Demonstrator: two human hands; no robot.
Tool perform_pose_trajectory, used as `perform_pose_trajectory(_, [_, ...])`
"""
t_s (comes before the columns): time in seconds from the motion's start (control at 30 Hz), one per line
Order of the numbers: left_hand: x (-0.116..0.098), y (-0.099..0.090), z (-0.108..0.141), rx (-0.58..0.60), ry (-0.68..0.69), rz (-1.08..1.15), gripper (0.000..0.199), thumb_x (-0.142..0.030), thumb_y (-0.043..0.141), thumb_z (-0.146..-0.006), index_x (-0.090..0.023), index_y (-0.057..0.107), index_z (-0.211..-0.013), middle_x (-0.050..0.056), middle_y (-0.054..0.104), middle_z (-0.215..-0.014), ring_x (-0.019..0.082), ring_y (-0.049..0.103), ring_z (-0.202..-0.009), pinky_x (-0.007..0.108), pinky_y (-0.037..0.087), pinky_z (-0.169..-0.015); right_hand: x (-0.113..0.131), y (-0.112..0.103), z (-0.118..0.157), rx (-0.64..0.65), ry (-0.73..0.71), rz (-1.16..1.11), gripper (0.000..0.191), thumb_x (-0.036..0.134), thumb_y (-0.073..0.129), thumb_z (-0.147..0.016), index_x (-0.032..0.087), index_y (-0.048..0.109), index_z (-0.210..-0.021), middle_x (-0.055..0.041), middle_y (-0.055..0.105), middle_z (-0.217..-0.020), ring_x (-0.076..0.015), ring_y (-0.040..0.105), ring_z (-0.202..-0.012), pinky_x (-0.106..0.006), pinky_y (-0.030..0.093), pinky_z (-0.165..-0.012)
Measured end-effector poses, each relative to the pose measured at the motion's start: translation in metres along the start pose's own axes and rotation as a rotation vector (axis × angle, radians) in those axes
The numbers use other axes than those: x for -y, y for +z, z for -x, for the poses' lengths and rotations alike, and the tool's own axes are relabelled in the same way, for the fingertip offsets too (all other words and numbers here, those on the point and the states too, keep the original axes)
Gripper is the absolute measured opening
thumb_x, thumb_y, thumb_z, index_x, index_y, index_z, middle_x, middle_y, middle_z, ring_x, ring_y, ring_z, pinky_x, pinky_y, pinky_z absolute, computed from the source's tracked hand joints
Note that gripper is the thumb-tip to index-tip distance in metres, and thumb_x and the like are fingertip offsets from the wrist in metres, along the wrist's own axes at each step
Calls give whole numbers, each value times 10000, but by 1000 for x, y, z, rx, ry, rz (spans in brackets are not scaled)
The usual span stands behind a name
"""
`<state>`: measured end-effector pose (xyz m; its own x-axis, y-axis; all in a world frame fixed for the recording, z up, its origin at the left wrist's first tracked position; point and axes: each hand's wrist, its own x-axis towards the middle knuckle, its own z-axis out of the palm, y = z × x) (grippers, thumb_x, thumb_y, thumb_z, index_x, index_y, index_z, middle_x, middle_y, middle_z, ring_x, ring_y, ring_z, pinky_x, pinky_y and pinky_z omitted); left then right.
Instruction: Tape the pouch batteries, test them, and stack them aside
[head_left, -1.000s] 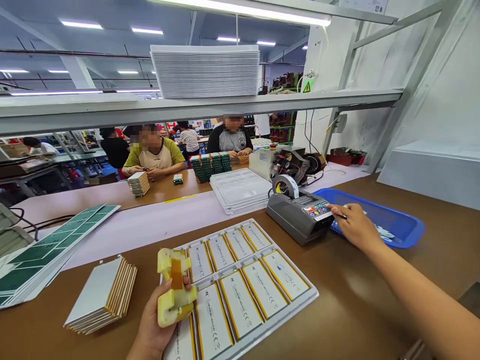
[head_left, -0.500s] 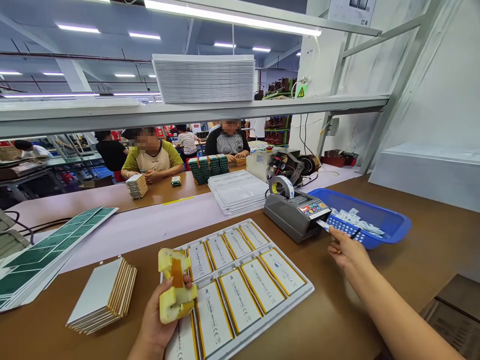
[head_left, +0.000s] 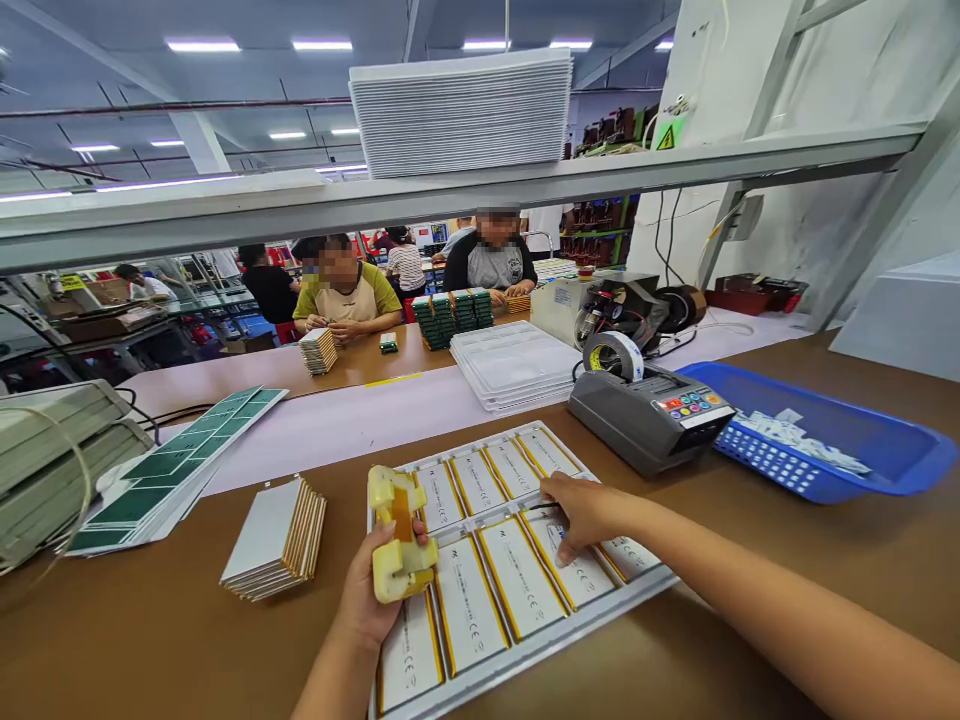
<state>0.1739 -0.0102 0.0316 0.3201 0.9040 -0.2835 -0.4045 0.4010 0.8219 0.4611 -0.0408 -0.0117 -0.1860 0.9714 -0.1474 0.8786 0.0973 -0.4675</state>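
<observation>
One left grip (head_left: 377,585) snug around yellow block (head_left: 402,520)

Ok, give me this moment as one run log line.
left hand: holds yellow block | right hand: over battery tray, holding dark stick | tape machine: beside blue basket

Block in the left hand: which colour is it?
The block is yellow with an orange strip; head view.

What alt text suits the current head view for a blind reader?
The left hand grips a yellow fixture; the right hand is over white, gold-edged packs in a tray on a brown table. A grey tape dispenser and blue basket sit beyond.
</observation>
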Motion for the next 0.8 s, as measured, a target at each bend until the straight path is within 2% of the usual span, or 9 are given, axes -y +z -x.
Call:
perform_pose_trajectory(0.07, [0,-1,0,17,1,-8,195,-227,563,-680,-143,576,-855,64,615,-748,201,584,-673,384,495,-632,-3,7,-4,-113,55,-46,489,394,715,-526,205,506,-925,-46,562,-951,-223,531,-796,-289,385,-634])
perform_pose_trajectory(0.17, [-1,2,0,6,-3,-7,201,-221,567,-666,-126,587,-841,70,610,-757,198,580,-674,369,499,-615,-11,16,4,-300,78,-129,225,300,497,-759,221,500,-969,-36,592,-924,-197,542,-816,-286,392,-676])
perform_pose_trajectory(0.27, [-3,10,1,-78,12,-29,223,-205,576,-634,-119,596,-839,78,613,-772,203,582,-673,383,507,-614,-38,10,27,-639,44,-281,262,269,383,-821,225,503,-1049,-42,587,-993,-178,539,-898,-279,403,-763])
perform_pose_trajectory(0.37, [-4,18,3,-147,26,-45,239,-198,566,-620,-127,600,-846,65,607,-743,192,578,-639,383,512,-601,-82,-15,57,-1105,281,-212,349,338,301,-857,205,536,-1076,-79,545,-1062,-213,487,-996,-334,371,-856])
perform_pose_trajectory(0.4, [-4,19,3,-163,29,-47,243,-196,560,-622,-129,601,-852,61,603,-733,189,575,-631,374,512,-588,-98,-25,67,-1162,409,-146,382,363,287,-860,200,549,-1083,-92,534,-1047,-233,477,-994,-359,370,-853])
perform_pose_trajectory(0.47, [-4,21,3,-186,34,-56,239,-194,548,-629,-127,602,-852,63,599,-729,184,569,-631,354,511,-572,-123,-42,81,-1124,611,-41,437,420,268,-861,213,554,-1118,-106,491,-1030,-252,485,-949,-382,390,-802])
perform_pose_trajectory(0.53, [-4,22,3,-190,37,-80,226,-197,537,-642,-127,601,-848,69,597,-745,181,564,-645,345,510,-571,-141,-53,88,-1016,685,41,465,463,249,-860,243,546,-1142,-102,455,-1033,-253,499,-903,-382,406,-748])
perform_pose_trajectory(0.7, [-5,24,5,-158,51,-95,216,-203,531,-652,-157,587,-856,49,585,-741,177,552,-653,351,507,-561,-158,-62,95,-909,630,120,428,442,281,-851,261,559,-1121,-87,465,-1028,-248,509,-877,-380,408,-732])
perform_pose_trajectory(0.8, [-5,21,6,-149,54,-80,224,-199,564,-635,-151,582,-853,45,589,-718,176,555,-649,349,507,-587,-160,-47,99,-972,491,-89,370,426,414,-798,264,547,-1103,-59,517,-966,-222,514,-854,-345,414,-729])
